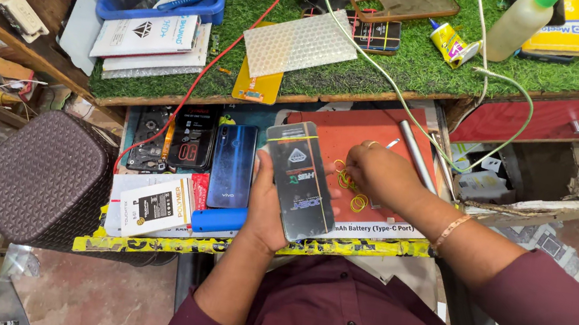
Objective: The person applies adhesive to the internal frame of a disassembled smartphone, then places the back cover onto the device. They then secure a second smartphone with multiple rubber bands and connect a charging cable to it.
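Observation:
My left hand (267,205) holds a flat dark packet (300,179) with a glossy printed face, tilted upright over the lower tray. A thin yellow rubber band runs across the packet's top. My right hand (378,173) rests just right of it on a red mat (354,134), its fingertips pinching at several loose yellow rubber bands (354,198). A blue phone (232,166) lies face down left of the packet.
A green turf-covered bench (409,66) above carries a bubble-wrap sheet (299,42), a phone case, a glue tube, a bottle and cables. A silver rod (415,154) lies on the mat. A brown textured stool (46,177) stands left; an open drawer (521,180) is right.

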